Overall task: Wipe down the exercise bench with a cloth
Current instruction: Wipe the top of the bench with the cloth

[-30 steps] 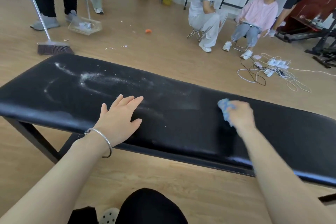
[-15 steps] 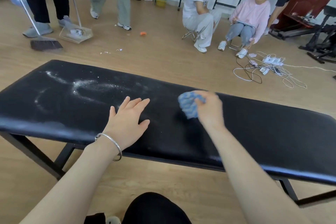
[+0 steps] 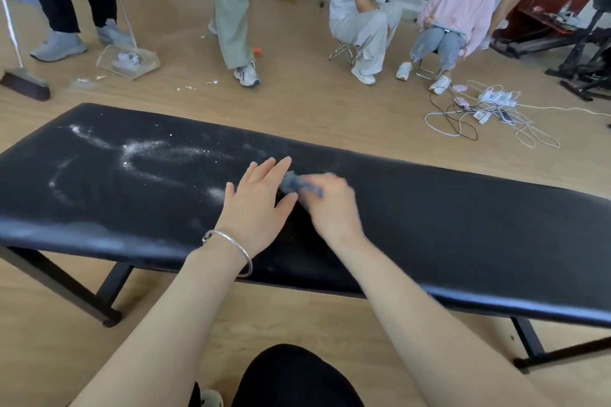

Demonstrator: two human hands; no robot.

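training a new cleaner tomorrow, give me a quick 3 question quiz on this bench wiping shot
1. True or false: the left hand lies flat on the bench with its fingers straight.
2. Which holds the blue cloth? A: the left hand. B: the right hand. C: neither, it lies loose on the bench.
3. Fill in: most of the white powder on the bench lies to the ____ of both hands.

Key: 1 true. 2 B. 3 left.
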